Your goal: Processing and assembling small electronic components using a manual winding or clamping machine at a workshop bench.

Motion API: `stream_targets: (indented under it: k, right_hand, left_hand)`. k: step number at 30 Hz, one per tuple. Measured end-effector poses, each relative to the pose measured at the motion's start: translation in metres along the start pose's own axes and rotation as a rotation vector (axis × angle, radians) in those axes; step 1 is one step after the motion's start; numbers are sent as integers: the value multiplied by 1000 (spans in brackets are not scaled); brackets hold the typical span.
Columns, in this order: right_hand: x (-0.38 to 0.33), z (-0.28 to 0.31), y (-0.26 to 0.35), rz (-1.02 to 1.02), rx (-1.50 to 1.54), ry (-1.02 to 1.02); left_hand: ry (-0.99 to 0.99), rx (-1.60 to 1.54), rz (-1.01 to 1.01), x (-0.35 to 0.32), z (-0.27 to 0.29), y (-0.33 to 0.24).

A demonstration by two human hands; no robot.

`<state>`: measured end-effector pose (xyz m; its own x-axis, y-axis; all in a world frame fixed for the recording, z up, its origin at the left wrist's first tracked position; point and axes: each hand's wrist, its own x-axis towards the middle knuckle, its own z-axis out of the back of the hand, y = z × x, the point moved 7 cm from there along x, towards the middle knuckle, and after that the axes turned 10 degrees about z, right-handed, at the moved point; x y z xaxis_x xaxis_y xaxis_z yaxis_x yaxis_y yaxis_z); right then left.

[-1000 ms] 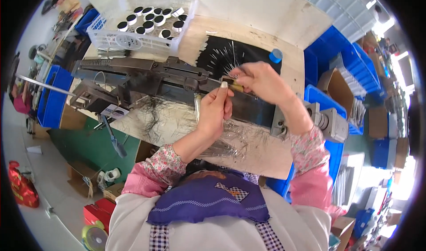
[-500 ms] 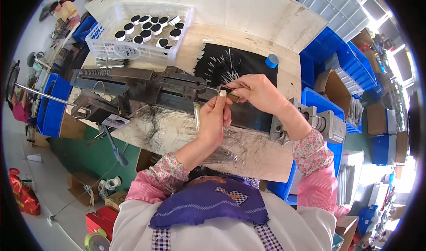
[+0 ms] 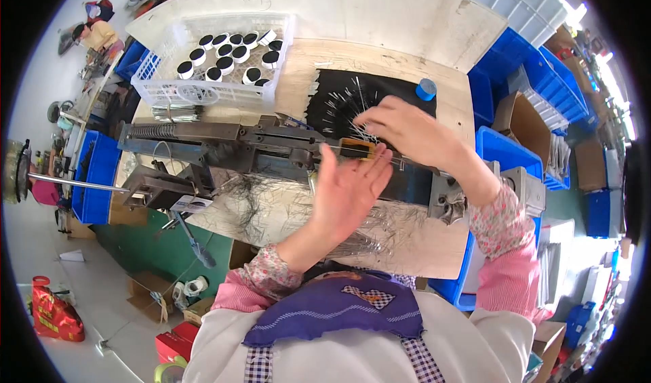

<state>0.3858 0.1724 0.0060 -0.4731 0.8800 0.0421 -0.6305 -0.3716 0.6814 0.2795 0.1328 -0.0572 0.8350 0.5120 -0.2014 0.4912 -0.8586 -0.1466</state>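
My left hand (image 3: 349, 193) is open, its fingers stretched out flat beside a small yellow-brown block (image 3: 350, 144) on the long dark metal machine (image 3: 224, 139). The fingertips are at or just below the block; whether they touch it I cannot tell. Loosely bent, the fingers of my right hand (image 3: 413, 131) hang over thin metal wire pieces (image 3: 349, 108), which lie fanned out on a black cloth (image 3: 400, 88). Nothing shows between those fingers, and they hide part of the wires. A thin straight wire seems to run along the machine past the block.
A white plastic basket (image 3: 146, 78) of white, black-topped cylinders stands at the back left. A blue round cap (image 3: 426, 89) sits on the cloth's far right. Loose wire scraps (image 3: 251, 200) cover the near wooden table. Blue bins (image 3: 485, 98) stand at the right.
Both hands were close together at the block with fingers pinched. The left fingers have straightened out; the right hand has come off the block and up over the wires.
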Motion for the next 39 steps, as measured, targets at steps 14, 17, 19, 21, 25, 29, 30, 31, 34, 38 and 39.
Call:
stream_targets:
  k: [14, 17, 19, 21, 25, 29, 30, 31, 34, 38, 39]
  right_hand:
    - [-12, 8, 36, 49, -167, -524]
    - [-6, 0, 35, 54, -244, -446]
    - [-3, -3, 39, 73, -312, -398]
    - [-3, -4, 45, 133, -371, -410]
    - [-11, -1, 51, 155, -466, -397]
    - [-10, 1, 62, 200, -479, -429]
    - [-9, 1, 69, 231, -467, -460]
    - [-6, -6, 71, 287, -459, -438]
    - [0, -21, 71, 311, -505, -467]
    - [3, 4, 45, 168, -336, -487]
    - [3, 2, 38, 143, -304, -433]
  left_hand:
    - [-16, 26, -174, -28, 15, -24]
    - [-18, 54, -205, -29, 11, -24]
    - [-24, 77, -224, -28, 10, -25]
    - [-37, 83, -218, -30, 9, -28]
    - [-5, 157, -169, -28, 6, -30]
    - [-33, 144, -152, -27, 5, -28]
    - [-55, 121, -156, -27, 6, -29]
    - [-51, 125, -152, -26, 11, -29]
    - [71, 56, -130, -26, 15, -27]
    - [39, 140, -170, -30, 6, -33]
    - [21, 150, -177, -31, 5, -33]
